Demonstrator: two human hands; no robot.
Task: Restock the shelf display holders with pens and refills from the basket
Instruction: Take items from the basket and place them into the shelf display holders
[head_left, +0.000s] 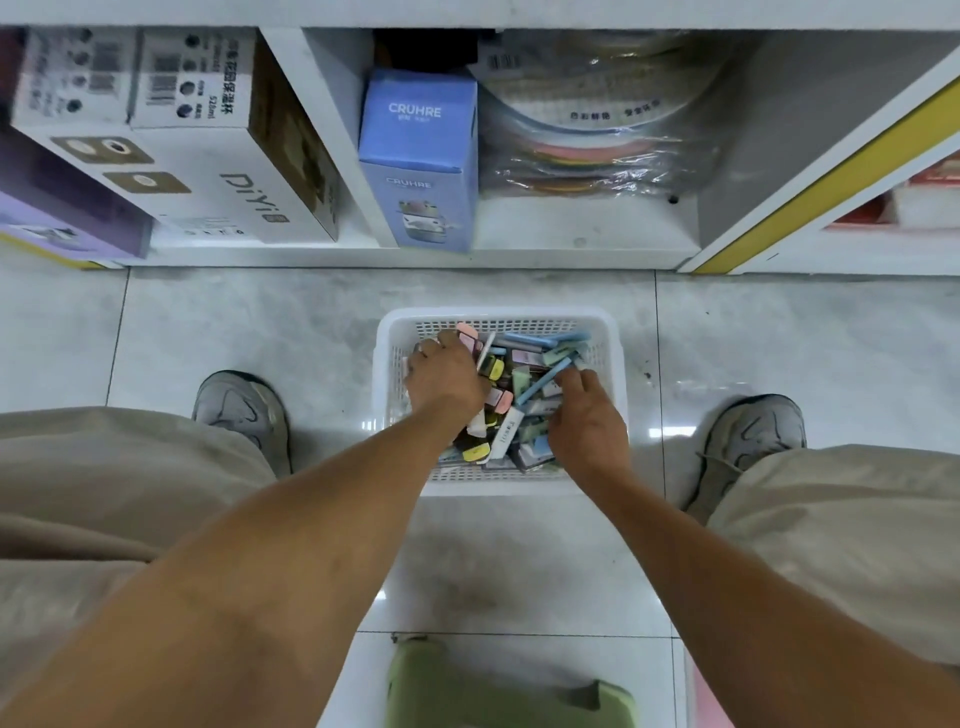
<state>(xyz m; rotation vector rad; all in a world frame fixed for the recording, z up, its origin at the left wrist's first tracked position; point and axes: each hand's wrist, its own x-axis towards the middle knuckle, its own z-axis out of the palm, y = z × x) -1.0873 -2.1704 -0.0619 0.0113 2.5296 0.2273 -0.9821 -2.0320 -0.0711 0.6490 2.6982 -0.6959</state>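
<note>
On the floor between the feet, white basket (498, 318) of mixed pastel pens and boxed refills. Both hands reach down into it. Left hand (444, 376) curled over the far-left heap, apparently gripping pens; exact hold hidden. Right hand (587, 421) pinches near a blue pen (545, 382), its long axis slanting from near-left to far-right. Right hand nearer that pen. Shelf (571, 228) lies ahead, beyond the basket; no display holders visible.

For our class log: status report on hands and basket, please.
Both hands, left hand and right hand, down in white plastic mesh basket of pastel pens and refills. Grips unclear. Nothing blocking.
</note>
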